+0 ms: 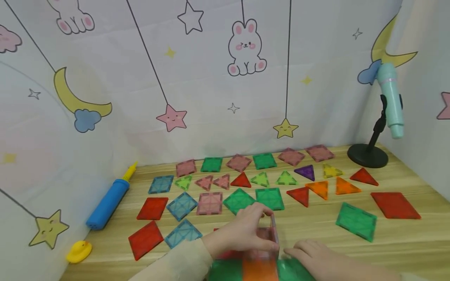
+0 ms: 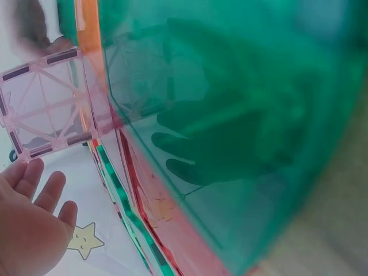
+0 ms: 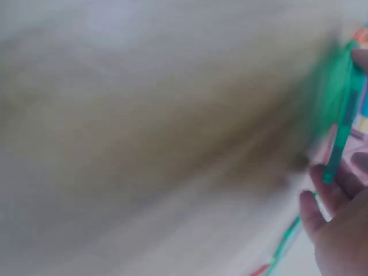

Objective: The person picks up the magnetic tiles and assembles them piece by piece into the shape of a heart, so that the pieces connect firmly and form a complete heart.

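Note:
In the head view my left hand [image 1: 246, 228] holds an upright pink square magnetic tile [image 1: 275, 234], with fingers at its upper edge and thumb low down. The left wrist view shows the same pink tile [image 2: 43, 106] above the fingers [image 2: 50, 187]. Under and around this hand are red, orange and green tiles joined together, with an orange tile [image 1: 259, 269] at the front. My right hand [image 1: 313, 255] is beside a green tile [image 1: 293, 270] on the right of the build. In the right wrist view, fingers and thumb are around the green tile's [image 3: 343, 126] edge.
Rows of loose tiles cover the table behind, including a red square [image 1: 395, 205] and a green square [image 1: 356, 221] at right. A blue pump [image 1: 108, 205] and a yellow duck [image 1: 79, 251] lie at left. A microphone on a stand [image 1: 367, 156] is at back right.

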